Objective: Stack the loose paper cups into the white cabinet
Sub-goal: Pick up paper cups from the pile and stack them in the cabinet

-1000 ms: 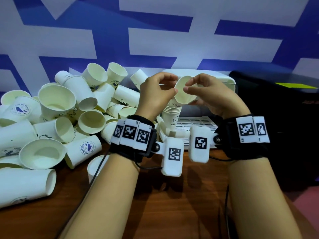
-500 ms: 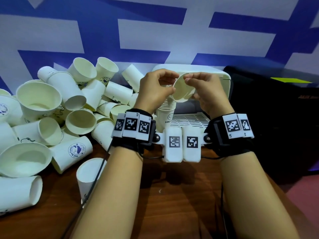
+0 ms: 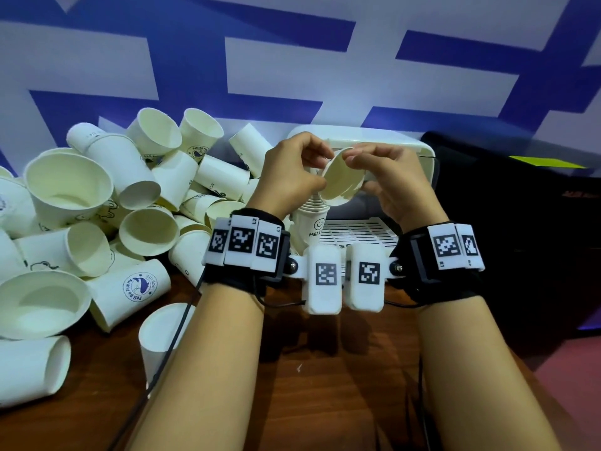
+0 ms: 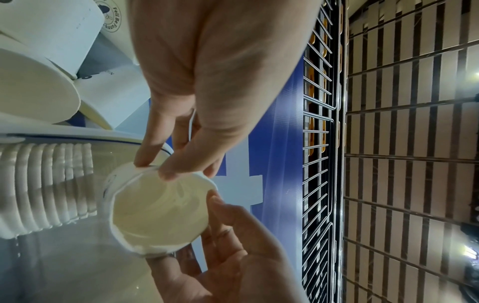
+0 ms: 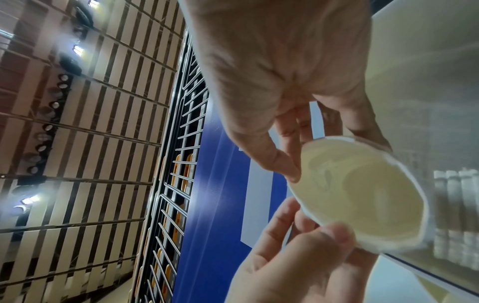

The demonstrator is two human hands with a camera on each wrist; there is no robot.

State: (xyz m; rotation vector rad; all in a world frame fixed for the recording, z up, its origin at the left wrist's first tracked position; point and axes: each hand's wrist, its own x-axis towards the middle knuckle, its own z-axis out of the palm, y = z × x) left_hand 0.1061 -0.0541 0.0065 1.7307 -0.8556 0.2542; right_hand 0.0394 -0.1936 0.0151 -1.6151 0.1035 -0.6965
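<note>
Holding one paper cup [image 3: 341, 182] up between them, the left hand [image 3: 292, 172] and the right hand [image 3: 393, 180] meet in front of the white cabinet [image 3: 364, 138], well above the table [image 3: 325, 369]. The cup lies tilted on its side with its open mouth turned toward the person, so its pale inside shows. The left hand's grip is clamped on the rim: in the left wrist view its thumb [image 4: 178, 164] presses the inside of the rim while a finger [image 4: 153, 139] backs it from outside. The right hand's grip is likewise clamped on the cup, with a fingertip [image 3: 353, 157] on the top of the rim in the head view and its other fingers curled round the far side. The rim looks a little bent and wavy where it is pinched. Just below the held cup stands a stack of cups [image 3: 313, 219] nested one in another, upright on the white slatted shelf [image 3: 361, 232] of the cabinet; the bottom cup bears a smiley face and letters partly hidden by the left wristband. To the left, a big heap of loose cups [image 3: 107, 209] lies on the table, most on their sides and some printed with a round blue emblem. A black case [image 3: 520, 222] sits to the right of the cabinet, and a blue and white wall [image 3: 292, 60] rises behind everything
</note>
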